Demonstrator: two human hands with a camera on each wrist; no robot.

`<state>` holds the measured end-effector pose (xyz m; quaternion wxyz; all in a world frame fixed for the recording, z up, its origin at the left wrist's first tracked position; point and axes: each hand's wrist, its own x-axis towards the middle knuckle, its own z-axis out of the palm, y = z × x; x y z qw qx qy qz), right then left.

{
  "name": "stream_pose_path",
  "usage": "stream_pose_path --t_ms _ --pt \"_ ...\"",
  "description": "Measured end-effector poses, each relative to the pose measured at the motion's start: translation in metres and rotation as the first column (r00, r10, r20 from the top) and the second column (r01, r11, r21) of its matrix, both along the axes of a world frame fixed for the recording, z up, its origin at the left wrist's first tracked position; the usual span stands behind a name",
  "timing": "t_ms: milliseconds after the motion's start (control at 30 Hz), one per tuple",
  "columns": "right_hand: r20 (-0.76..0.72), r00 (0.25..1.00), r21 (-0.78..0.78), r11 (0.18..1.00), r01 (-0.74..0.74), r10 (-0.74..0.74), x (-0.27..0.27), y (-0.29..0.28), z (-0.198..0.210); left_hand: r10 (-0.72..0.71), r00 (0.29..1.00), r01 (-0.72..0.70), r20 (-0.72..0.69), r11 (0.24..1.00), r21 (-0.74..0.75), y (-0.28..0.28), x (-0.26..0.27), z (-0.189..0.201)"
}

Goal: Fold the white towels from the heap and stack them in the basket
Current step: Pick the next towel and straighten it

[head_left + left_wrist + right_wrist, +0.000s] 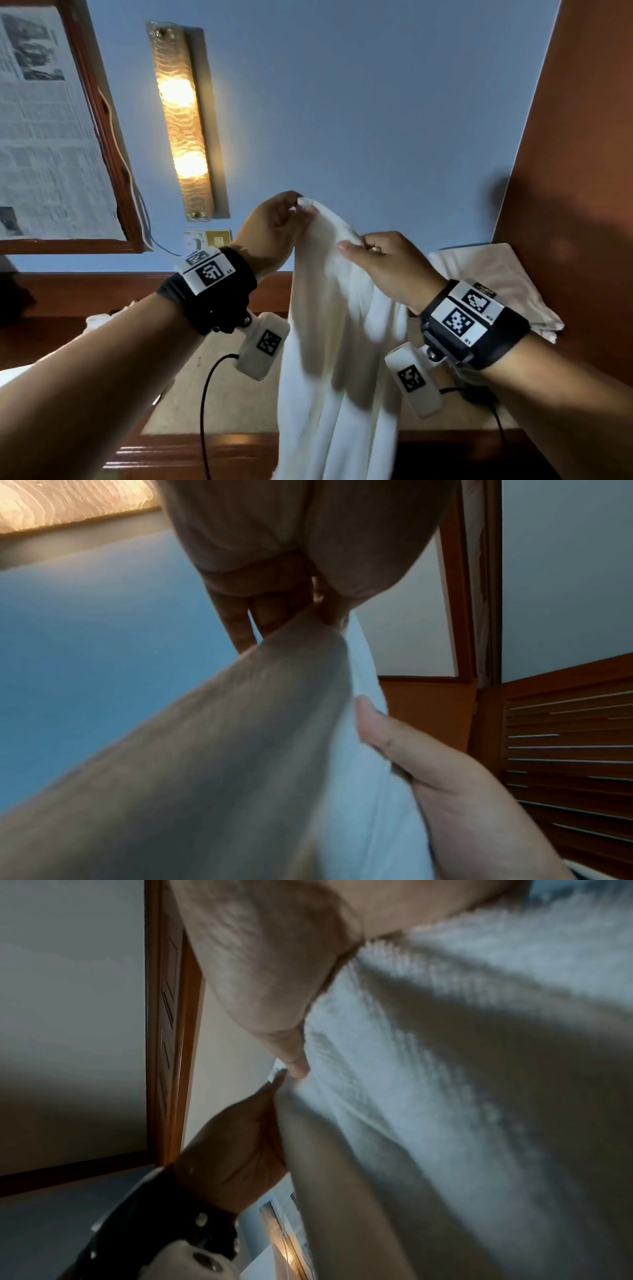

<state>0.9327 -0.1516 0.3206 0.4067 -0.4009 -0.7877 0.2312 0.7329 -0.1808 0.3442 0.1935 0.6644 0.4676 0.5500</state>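
Note:
A white towel [339, 349] hangs in the air in front of me, its length dropping past the bottom of the head view. My left hand [294, 209] pinches its top corner, held highest. A little lower and to the right, my right hand [359, 245] pinches the upper edge of the same towel [212, 750]. In the left wrist view my left hand [308, 612] grips the cloth and my right hand [394, 739] holds it from the right. In the right wrist view the towel [462, 1096] fills the picture, with my right hand [294, 1056] and left hand [260, 1123] on its edge. No basket shows.
Folded white cloth [486, 284] lies on the wooden counter [212, 394] at the right, against a brown wooden panel [575, 171]. A lit wall lamp [181, 120] and a framed newspaper [44, 137] hang on the blue wall. A bit of white cloth [99, 320] shows behind my left forearm.

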Motion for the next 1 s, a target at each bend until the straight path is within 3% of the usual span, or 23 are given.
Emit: stream_pose_path --t_ms 233,400,600,767,833,900,1000 --pt "-0.051 0.997 -0.008 0.998 -0.065 0.065 -0.014 -0.006 -0.005 -0.006 1.000 0.006 0.006 0.998 0.056 -0.005 0.007 0.001" --pt "-0.036 0.994 0.059 0.994 -0.097 0.099 -0.019 -0.009 -0.001 0.044 0.989 -0.031 -0.141 0.995 0.092 -0.005 -0.005 -0.004" --pt "0.015 0.987 0.011 0.987 -0.161 0.161 -0.025 -0.015 0.007 0.116 0.940 -0.072 -0.322 0.987 0.146 -0.011 -0.007 -0.008" --pt "-0.084 0.988 0.129 0.985 -0.119 0.130 -0.025 -0.013 0.009 0.152 0.943 -0.100 -0.296 0.978 0.184 -0.015 -0.006 -0.013" --pt "-0.192 0.972 0.152 0.982 -0.109 0.137 -0.026 -0.013 0.012 0.054 0.959 -0.021 -0.277 0.992 0.121 -0.015 -0.003 -0.026" --pt "-0.308 0.945 0.137 0.988 -0.065 0.105 -0.024 -0.011 0.018 -0.085 0.960 0.074 -0.267 0.996 -0.051 -0.016 -0.002 -0.045" --pt "-0.383 0.924 0.085 0.996 0.026 0.009 -0.010 -0.002 0.026 -0.027 0.981 0.003 -0.193 0.992 -0.124 -0.011 -0.014 -0.067"
